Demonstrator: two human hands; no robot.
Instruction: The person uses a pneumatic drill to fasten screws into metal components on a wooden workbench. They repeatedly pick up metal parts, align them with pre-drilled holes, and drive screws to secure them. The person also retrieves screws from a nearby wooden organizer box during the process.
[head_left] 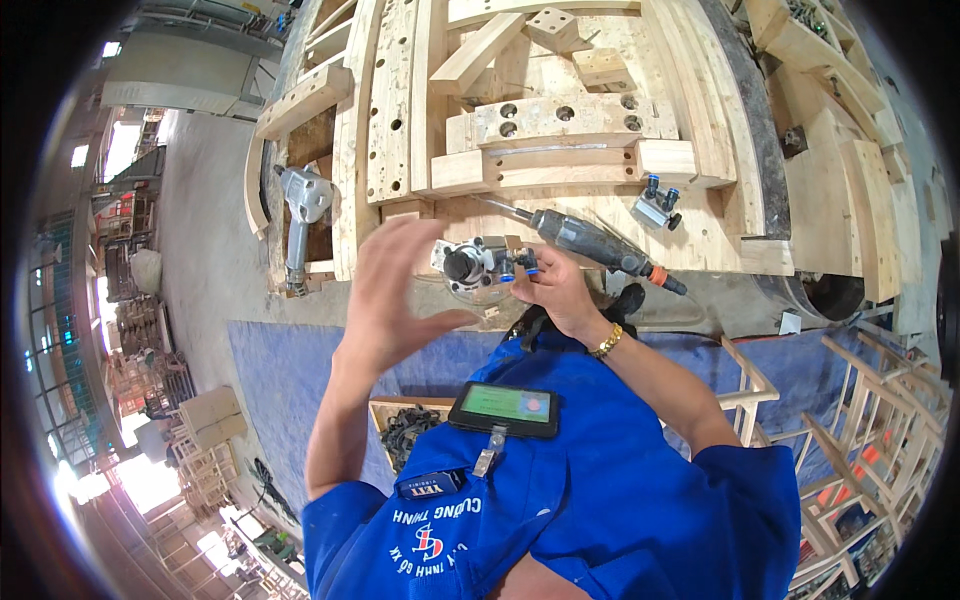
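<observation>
A silver metal device (pixel 468 262) with a round black knob and blue push-in air fittings is held over the near edge of the wooden bench. My right hand (pixel 562 292) pinches its right side at the fittings, thumb and fingers closed. To the left of the device, my left hand (pixel 388 290) is raised and slightly blurred, its thumb spread from the fingers, holding nothing. Just beyond my right hand lies a dark grey, pen-shaped power tool (pixel 590 243) with a thin metal tip and an orange end. A small metal valve block (pixel 656 207) with two blue fittings rests farther right.
A grey air tool (pixel 306 205) lies at the bench's left side. Drilled wooden blocks (pixel 565 118) and rails fill the bench beyond my hands. A box of dark parts (pixel 408 430) stands near my left arm. Wooden frames (pixel 850 420) stand at right, beside a blue sheet (pixel 290 390).
</observation>
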